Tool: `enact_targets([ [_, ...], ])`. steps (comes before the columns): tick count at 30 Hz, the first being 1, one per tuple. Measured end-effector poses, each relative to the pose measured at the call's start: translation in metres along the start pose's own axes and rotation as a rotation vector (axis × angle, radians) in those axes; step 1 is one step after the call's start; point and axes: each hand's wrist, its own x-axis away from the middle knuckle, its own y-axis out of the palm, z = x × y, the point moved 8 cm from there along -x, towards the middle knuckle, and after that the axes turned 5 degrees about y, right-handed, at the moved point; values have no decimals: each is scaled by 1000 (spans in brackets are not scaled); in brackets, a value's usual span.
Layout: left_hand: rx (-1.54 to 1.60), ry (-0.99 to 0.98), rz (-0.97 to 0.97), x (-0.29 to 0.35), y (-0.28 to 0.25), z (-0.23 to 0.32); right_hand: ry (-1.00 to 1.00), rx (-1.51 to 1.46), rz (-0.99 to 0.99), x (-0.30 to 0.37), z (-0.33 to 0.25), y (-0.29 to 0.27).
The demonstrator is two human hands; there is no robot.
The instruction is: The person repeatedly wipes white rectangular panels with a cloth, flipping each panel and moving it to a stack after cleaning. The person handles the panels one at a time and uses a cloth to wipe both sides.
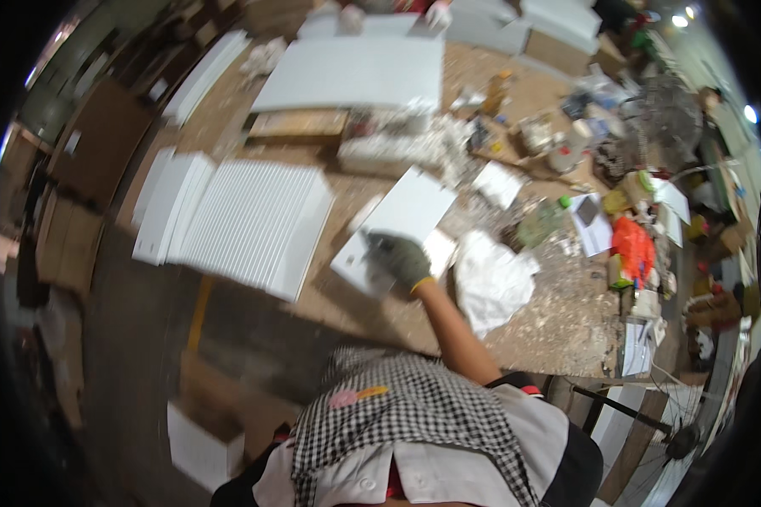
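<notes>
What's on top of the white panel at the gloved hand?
The gloved right hand is on or just above the near half of the white panel; blur hides which. The surface beneath the hand is covered and cannot be seen.

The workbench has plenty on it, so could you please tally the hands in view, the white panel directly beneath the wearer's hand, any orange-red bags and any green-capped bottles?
Wearer's right hand: 1
Far person's hands: 2
White panel directly beneath the wearer's hand: 1
Orange-red bag: 1
Green-capped bottle: 1
Total: 6
</notes>
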Motion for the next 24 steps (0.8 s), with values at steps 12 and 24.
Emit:
enact_targets([
  [12,-125,172,-69,-110,-36,5,20,-212,-133,-9,49,-17],
  [24,34,672,267,-133,-173,191,59,-41,76,21,33,-53],
])
